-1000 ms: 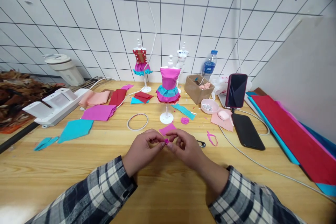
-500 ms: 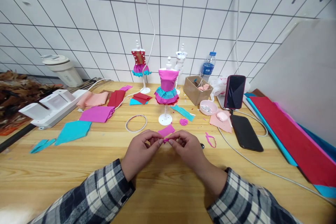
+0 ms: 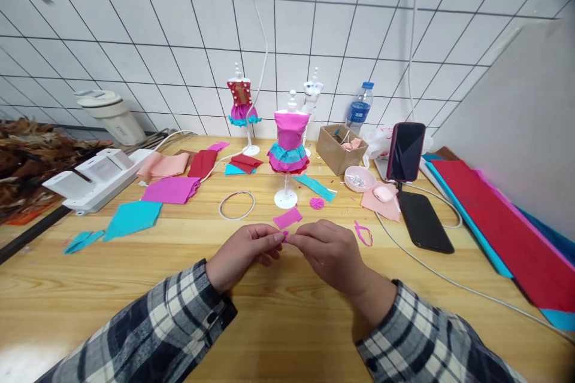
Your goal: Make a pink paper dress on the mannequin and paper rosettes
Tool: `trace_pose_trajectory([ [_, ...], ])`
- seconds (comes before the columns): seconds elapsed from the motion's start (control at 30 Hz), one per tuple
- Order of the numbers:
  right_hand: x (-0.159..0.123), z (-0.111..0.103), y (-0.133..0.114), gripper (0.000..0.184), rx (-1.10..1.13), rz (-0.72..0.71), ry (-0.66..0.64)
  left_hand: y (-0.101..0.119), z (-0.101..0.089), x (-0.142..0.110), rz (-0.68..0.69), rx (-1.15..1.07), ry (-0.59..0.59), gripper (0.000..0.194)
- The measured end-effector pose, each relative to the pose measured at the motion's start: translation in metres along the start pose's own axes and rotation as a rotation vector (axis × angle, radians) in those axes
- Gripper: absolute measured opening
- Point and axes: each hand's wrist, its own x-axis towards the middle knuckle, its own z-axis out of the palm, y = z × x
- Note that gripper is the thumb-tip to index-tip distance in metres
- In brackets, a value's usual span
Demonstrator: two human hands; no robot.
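Both thumbs and forefingers meet on a small bunched scrap of magenta paper or cloth. My left hand pinches its left side, other fingers loosely curled beneath. Closed on the scrap's right side, my right hand hides part of it. Just beyond lies a flat magenta strip, with a pleated magenta rosette to its right. A small white dress form stands behind, wearing a magenta top and a ruffled turquoise and magenta skirt.
Two more dressed forms stand by the tiled wall, one in a red bodice. Rightward are a cardboard box, pink bowl, propped phone and black power bank or phone. Leftward lie coloured pieces and a power strip.
My right hand has turned over the scrap, its fingers now closer together. My left thumb lies flatter along the scrap. The whole view has shifted slightly.
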Motion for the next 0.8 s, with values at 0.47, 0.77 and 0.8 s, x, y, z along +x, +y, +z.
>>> trace_pose_trajectory([
  [0.47,0.008,0.010,-0.003,0.015,0.624,0.507,-0.058,-0.004,-0.002,0.004,0.115,0.049,-0.045,0.027],
  [0.77,0.011,0.014,0.005,0.011,0.777,0.659,-0.193,-0.005,-0.002,0.006,0.177,0.335,-0.022,0.029],
  [0.8,0.011,0.013,0.006,0.010,0.739,0.630,-0.201,-0.005,-0.002,0.007,0.188,0.375,-0.011,0.029],
])
